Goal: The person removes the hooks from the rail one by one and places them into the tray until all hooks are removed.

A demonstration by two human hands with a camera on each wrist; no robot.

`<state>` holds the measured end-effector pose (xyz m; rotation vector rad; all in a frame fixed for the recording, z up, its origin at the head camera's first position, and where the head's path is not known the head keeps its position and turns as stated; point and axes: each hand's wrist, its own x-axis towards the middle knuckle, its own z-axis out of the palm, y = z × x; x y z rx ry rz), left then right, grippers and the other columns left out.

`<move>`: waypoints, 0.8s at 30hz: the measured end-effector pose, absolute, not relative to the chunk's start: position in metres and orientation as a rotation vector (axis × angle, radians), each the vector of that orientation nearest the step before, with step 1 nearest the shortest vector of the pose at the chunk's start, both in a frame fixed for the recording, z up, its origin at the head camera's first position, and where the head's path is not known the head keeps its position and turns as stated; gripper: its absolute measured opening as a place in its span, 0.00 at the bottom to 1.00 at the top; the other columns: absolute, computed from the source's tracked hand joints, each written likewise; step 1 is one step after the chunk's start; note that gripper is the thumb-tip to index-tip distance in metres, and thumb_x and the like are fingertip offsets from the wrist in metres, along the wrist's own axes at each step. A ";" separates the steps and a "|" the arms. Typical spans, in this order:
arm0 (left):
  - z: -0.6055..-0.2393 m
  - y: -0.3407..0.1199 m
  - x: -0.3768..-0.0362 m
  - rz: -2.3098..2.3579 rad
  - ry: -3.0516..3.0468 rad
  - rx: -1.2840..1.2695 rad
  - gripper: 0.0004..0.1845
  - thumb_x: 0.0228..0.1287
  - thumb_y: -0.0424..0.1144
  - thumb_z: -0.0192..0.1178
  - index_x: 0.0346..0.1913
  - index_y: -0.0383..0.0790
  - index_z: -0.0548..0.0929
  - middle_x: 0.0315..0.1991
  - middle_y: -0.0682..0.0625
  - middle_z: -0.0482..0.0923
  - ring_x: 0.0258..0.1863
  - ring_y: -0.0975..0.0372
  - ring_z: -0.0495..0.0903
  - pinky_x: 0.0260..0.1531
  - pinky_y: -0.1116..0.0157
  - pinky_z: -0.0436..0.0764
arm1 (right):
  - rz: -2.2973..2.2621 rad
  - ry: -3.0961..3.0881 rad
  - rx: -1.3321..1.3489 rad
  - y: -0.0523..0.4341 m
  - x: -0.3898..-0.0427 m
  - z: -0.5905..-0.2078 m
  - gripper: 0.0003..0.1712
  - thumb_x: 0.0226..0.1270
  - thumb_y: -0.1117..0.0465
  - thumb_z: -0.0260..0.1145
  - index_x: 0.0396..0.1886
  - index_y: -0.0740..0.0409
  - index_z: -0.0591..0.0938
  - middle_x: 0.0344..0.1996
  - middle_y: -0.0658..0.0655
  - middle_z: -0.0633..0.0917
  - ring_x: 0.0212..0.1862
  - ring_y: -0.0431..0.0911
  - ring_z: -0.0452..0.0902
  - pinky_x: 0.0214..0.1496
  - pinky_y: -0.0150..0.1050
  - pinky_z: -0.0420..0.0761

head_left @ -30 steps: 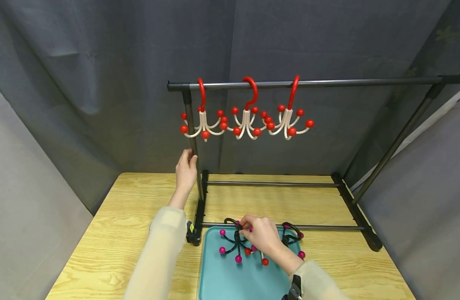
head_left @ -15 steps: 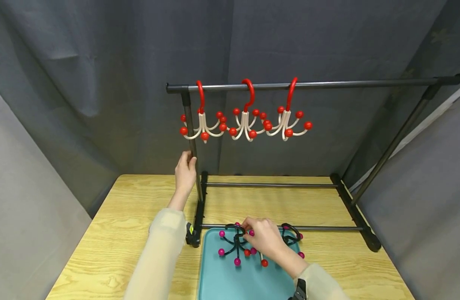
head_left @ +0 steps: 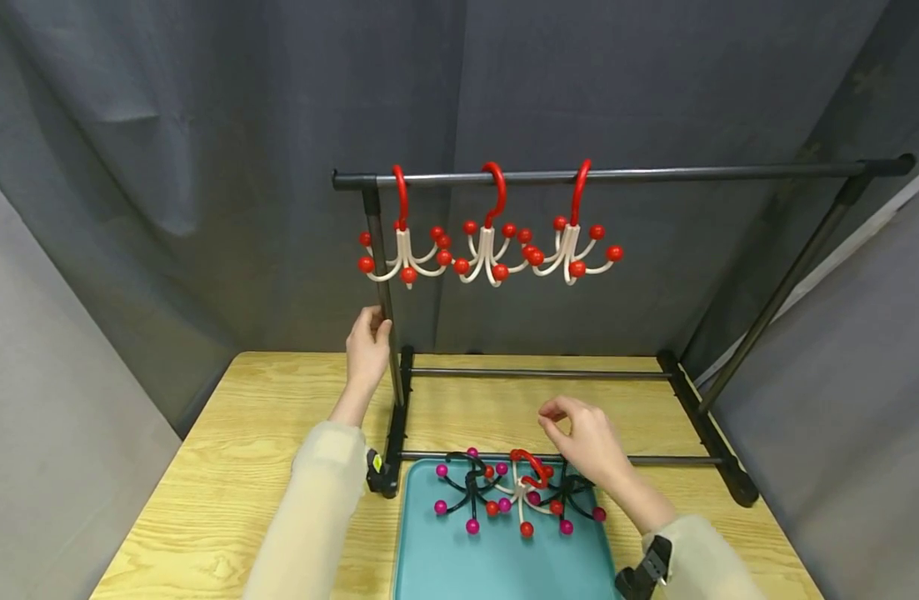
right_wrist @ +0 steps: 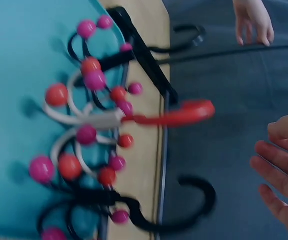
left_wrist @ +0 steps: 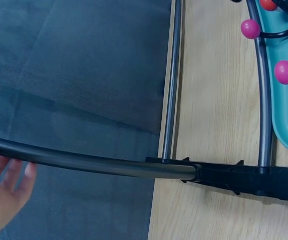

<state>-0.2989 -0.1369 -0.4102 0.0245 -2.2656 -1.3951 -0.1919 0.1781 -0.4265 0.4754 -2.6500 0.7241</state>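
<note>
My left hand [head_left: 366,352] holds the left upright post [left_wrist: 93,162] of a black garment rack, its fingers against the tube. My right hand [head_left: 592,440] hovers over the rack's front lower bar with loosely bent fingers and nothing in them. Below it, on a teal tray [head_left: 496,571], lie a black multi-arm hook hanger [head_left: 472,486] with pink balls, a white one [head_left: 523,492] with a red hook and red balls, and a second black hanger [head_left: 571,492]. Their arms overlap. In the right wrist view the right hand [right_wrist: 286,167] is apart from the hangers.
Three white hangers with red hooks, among them the middle one [head_left: 489,242], hang on the rack's top rail [head_left: 691,173] towards its left end. The rack stands on a wooden table [head_left: 279,417]. Grey curtains [head_left: 219,208] enclose the back and sides.
My right hand has let go of the left black hanger and moved up and right, uncovering the white hanger and the second black one. The left hand stays on the post.
</note>
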 end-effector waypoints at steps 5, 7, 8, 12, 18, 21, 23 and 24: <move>-0.409 -0.138 -0.298 -1.390 -2.267 0.021 0.12 0.65 0.35 0.52 0.50 0.37 0.74 0.43 0.42 0.77 0.43 0.53 0.77 0.44 0.57 0.75 | 0.697 -2.607 0.430 0.208 -0.205 -0.411 0.03 0.57 0.59 0.66 0.32 0.52 0.81 0.28 0.50 0.83 0.29 0.44 0.79 0.25 0.36 0.72; -0.408 -0.138 -0.299 -1.384 -2.264 0.025 0.12 0.65 0.35 0.53 0.49 0.36 0.74 0.43 0.42 0.77 0.42 0.53 0.77 0.44 0.57 0.75 | 0.682 -2.585 0.410 0.219 -0.210 -0.403 0.04 0.58 0.59 0.65 0.32 0.53 0.82 0.28 0.52 0.84 0.28 0.46 0.79 0.25 0.37 0.73; -0.407 -0.138 -0.298 -1.380 -2.263 0.028 0.11 0.65 0.34 0.53 0.49 0.36 0.75 0.42 0.42 0.77 0.41 0.53 0.77 0.43 0.58 0.75 | 0.671 -2.579 0.396 0.225 -0.212 -0.399 0.04 0.58 0.59 0.65 0.32 0.53 0.82 0.28 0.52 0.84 0.28 0.46 0.79 0.25 0.38 0.73; -0.405 -0.138 -0.298 -1.371 -2.264 0.025 0.11 0.64 0.34 0.54 0.48 0.36 0.75 0.41 0.42 0.78 0.40 0.53 0.78 0.43 0.58 0.75 | 0.644 -2.567 0.325 0.247 -0.219 -0.381 0.05 0.61 0.58 0.62 0.34 0.53 0.82 0.29 0.54 0.84 0.30 0.49 0.80 0.28 0.43 0.74; -0.405 -0.139 -0.298 -1.358 -2.272 0.023 0.11 0.64 0.35 0.54 0.48 0.37 0.76 0.41 0.42 0.79 0.41 0.53 0.78 0.44 0.57 0.75 | 0.631 -2.526 0.258 0.274 -0.227 -0.351 0.09 0.64 0.57 0.59 0.36 0.56 0.81 0.29 0.57 0.84 0.31 0.52 0.79 0.30 0.47 0.72; -0.404 -0.140 -0.299 -1.351 -2.281 0.018 0.11 0.64 0.36 0.55 0.48 0.37 0.76 0.41 0.43 0.79 0.41 0.53 0.78 0.45 0.58 0.75 | 0.633 -2.485 0.240 0.278 -0.233 -0.335 0.10 0.64 0.56 0.59 0.37 0.57 0.81 0.30 0.59 0.84 0.31 0.54 0.79 0.33 0.49 0.72; -0.403 -0.141 -0.298 -1.350 -2.298 0.006 0.11 0.64 0.36 0.55 0.48 0.37 0.75 0.41 0.43 0.79 0.41 0.53 0.78 0.45 0.58 0.75 | 0.633 -2.457 0.238 0.277 -0.236 -0.322 0.10 0.64 0.57 0.58 0.38 0.58 0.80 0.30 0.60 0.84 0.32 0.54 0.79 0.35 0.50 0.71; -0.402 -0.141 -0.298 -1.352 -2.309 -0.002 0.12 0.63 0.36 0.55 0.48 0.37 0.75 0.41 0.43 0.79 0.40 0.53 0.79 0.44 0.58 0.75 | 0.632 -2.441 0.238 0.275 -0.238 -0.316 0.10 0.64 0.57 0.58 0.38 0.58 0.80 0.30 0.60 0.84 0.32 0.54 0.79 0.36 0.51 0.71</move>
